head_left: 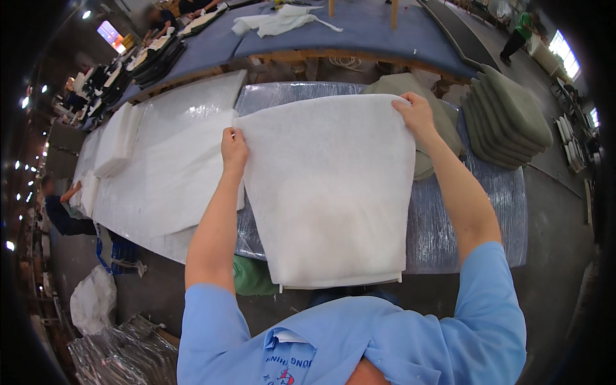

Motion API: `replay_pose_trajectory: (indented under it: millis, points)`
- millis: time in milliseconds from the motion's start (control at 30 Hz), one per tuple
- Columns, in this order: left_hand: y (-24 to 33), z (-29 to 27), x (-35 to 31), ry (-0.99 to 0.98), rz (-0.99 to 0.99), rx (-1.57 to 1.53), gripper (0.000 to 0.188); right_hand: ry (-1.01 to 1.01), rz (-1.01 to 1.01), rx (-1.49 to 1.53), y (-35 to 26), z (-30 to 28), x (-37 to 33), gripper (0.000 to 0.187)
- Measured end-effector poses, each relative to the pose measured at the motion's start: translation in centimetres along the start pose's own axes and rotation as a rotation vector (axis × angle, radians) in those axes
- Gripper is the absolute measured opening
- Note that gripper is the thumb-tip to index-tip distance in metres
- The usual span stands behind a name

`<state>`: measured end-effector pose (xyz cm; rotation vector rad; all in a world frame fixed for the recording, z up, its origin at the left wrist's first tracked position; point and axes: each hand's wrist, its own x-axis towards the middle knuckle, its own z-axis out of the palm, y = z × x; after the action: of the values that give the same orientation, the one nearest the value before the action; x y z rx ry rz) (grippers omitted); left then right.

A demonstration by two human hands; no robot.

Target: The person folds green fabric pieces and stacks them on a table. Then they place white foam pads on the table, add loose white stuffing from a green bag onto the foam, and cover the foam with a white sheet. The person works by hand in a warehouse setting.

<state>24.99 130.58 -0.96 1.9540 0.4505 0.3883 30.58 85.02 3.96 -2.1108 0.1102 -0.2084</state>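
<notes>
A white padded cover or sheet of batting (pixel 327 186) is stretched between my two hands over the plastic-wrapped table (pixel 465 224). Its wide far edge runs from hand to hand, and the narrower near end hangs close to my body. My left hand (pixel 235 151) pinches the far left corner with bent fingers. At the far right corner, my right hand (pixel 416 114) grips the same piece, thumb and fingers closed. Whether a cushion lies inside the white piece, I cannot tell. Beyond its right side a grey-green padded piece (pixel 443 128) shows, partly hidden.
Flat white sheets (pixel 186 173) and a white stack (pixel 117 141) lie on the left. A pile of grey-green cushions (pixel 507 119) stands at right. Behind is a blue-topped table (pixel 289 38). A person (pixel 64 208) works at far left; a green bundle (pixel 253 274) sits below the table edge.
</notes>
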Motion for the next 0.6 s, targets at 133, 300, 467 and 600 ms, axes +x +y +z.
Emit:
replay_pose_trajectory:
  millis: [133,300,467,600]
  points:
    - [-6.5,0.8,1.5,-0.038,-0.084,-0.033,0.045,0.015,0.071,0.075,4.6,3.9,1.3,0.043]
    - [-14.7,-1.2,-6.3,-0.229,-0.514,-0.126,0.062,0.058,0.275,0.066,14.6,4.4,-6.4,0.056]
    - [-16.8,-1.3,-15.0,-0.286,-1.010,-0.255,0.055,-0.164,0.754,0.121,21.1,2.8,-17.5,0.037]
    - [-16.6,0.2,-17.5,-0.229,-1.021,-0.336,0.043,-0.112,0.763,0.161,21.3,4.4,-20.7,0.032]
